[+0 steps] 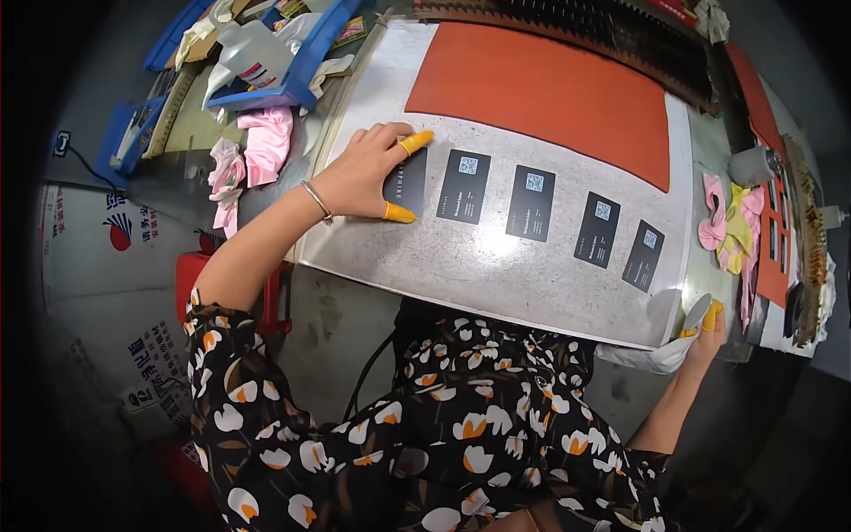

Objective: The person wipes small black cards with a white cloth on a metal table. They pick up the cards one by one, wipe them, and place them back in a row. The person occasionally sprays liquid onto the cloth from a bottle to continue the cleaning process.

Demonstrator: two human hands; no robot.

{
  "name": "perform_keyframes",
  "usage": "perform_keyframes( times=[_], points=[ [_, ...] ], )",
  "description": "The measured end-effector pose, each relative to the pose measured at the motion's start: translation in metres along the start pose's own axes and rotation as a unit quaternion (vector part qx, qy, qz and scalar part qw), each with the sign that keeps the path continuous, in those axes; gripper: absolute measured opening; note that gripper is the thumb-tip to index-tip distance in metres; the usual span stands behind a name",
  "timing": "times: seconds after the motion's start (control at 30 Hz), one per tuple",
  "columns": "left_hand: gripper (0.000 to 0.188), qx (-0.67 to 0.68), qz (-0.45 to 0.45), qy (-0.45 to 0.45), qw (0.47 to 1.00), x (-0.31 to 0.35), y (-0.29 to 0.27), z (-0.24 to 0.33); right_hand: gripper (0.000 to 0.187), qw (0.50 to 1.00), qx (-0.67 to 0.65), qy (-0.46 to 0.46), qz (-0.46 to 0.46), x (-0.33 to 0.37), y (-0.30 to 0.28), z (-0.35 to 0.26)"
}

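My left hand (368, 173) spans a dark card (409, 188) at the left of the pale work board (372, 253). Its thumb and forefinger, in yellow finger cots, grip the card by its two ends, and the palm hides part of it. To its right lies a slanting row of similar dark cards with square codes: one card (464, 186), then another (531, 203), a third (597, 230) and the rightmost card (643, 255). At the board's near right corner my right hand (706, 332), also in yellow cots, closes on a white cloth (656, 357) with a rounded pale edge.
An orange-red sheet (541, 97) covers the board's far part, below a dark toothed rack (585, 40). Blue trays (306, 75) with a bottle (253, 53) stand at the far left, near pink cloths (268, 146). On the right are a metal-topped container (753, 166) and coloured cloths (734, 226).
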State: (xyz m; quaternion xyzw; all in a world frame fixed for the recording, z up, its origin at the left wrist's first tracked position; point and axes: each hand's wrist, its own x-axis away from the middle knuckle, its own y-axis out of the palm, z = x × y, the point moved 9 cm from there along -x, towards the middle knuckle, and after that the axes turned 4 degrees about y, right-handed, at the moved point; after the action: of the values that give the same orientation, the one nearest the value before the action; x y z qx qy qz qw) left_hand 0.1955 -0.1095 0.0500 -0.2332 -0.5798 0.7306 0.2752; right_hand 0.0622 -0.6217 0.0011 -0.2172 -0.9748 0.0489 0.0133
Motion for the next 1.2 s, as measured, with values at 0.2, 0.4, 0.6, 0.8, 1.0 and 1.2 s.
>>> perform_keyframes(
  times=[0.2, 0.4, 0.6, 0.8, 1.0, 1.2],
  points=[
    [0.078, 0.086, 0.058, 0.019, 0.994, 0.003, -0.019, 0.011, 0.016, 0.999, 0.018, -0.001, 0.049, 0.001, -0.006, 0.0],
    [0.083, 0.202, 0.11, 0.003, 0.973, 0.027, -0.011, -0.014, 0.017, 0.999, 0.002, 0.016, 0.04, 0.0, -0.009, 0.007],
    [0.084, 0.204, 0.087, -0.015, 0.975, 0.042, -0.001, -0.029, 0.018, 1.0, -0.014, 0.018, -0.019, -0.004, -0.009, 0.01],
    [0.075, 0.19, 0.108, -0.041, 0.975, 0.045, 0.009, -0.041, 0.018, 1.0, -0.002, -0.006, -0.01, -0.007, -0.012, 0.011],
    [0.049, 0.289, 0.173, -0.083, 0.938, 0.057, 0.011, -0.054, 0.022, 0.993, 0.111, -0.043, 0.015, -0.009, -0.017, 0.001],
    [0.048, 0.374, 0.187, -0.105, 0.902, 0.058, 0.01, -0.063, 0.023, 0.999, 0.032, -0.03, 0.0, -0.006, -0.021, 0.012]
  ],
)
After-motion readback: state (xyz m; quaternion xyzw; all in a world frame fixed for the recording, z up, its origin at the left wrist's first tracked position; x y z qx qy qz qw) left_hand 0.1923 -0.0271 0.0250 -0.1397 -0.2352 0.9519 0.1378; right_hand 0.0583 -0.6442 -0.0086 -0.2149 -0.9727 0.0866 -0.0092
